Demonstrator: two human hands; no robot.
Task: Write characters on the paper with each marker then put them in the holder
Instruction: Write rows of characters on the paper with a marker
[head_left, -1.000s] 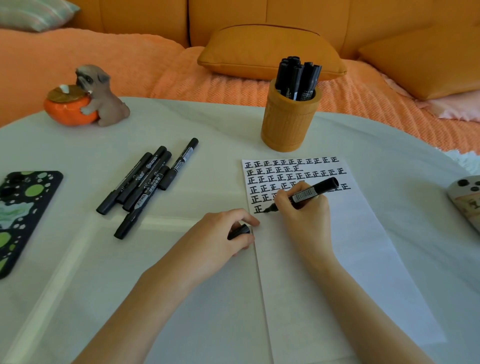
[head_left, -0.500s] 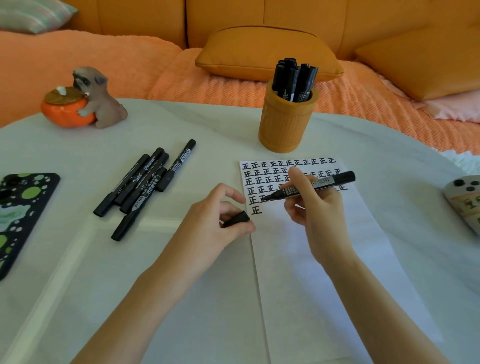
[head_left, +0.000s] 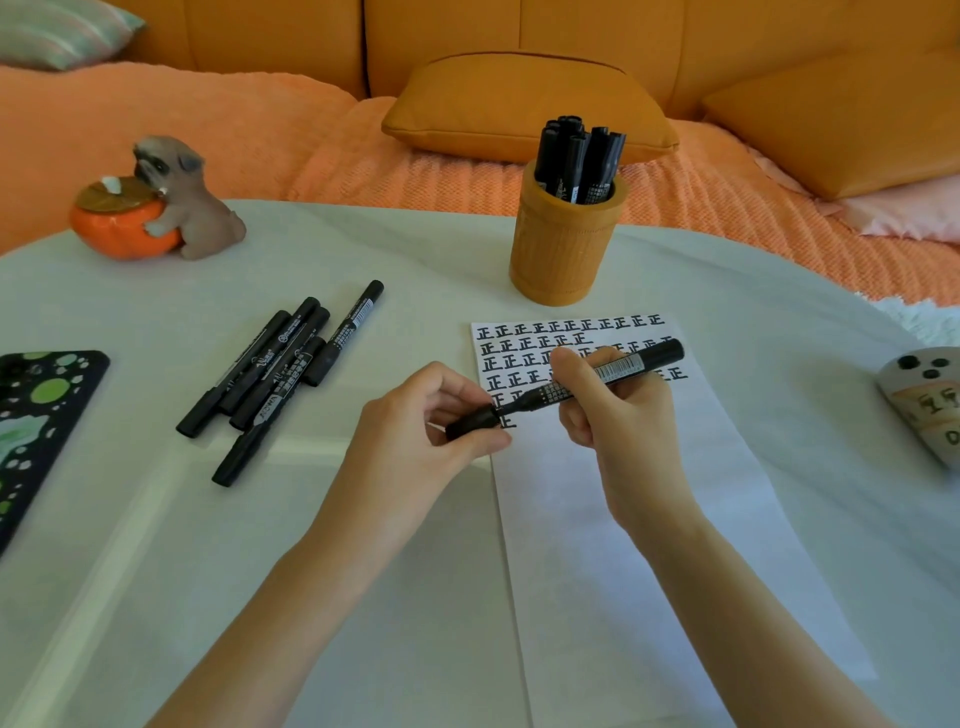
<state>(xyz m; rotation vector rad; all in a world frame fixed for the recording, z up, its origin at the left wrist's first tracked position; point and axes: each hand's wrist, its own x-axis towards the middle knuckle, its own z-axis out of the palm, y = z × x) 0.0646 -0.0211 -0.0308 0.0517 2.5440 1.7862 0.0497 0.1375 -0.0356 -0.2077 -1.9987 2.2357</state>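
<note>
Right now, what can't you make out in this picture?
Head view:
- Tip of the held marker: inside the cap the left hand pinches.
- Some characters on the paper: under the right hand.
- Count of markers in the holder: they overlap.
- Spotted object, right: cut by frame edge.

Marker (head_left: 613, 376) and cap (head_left: 472, 422) between 2 hands

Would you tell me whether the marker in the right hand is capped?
Partly: the left hand pinches the cap over the tip of the marker, neck showing; fully seated, cannot tell.
</note>
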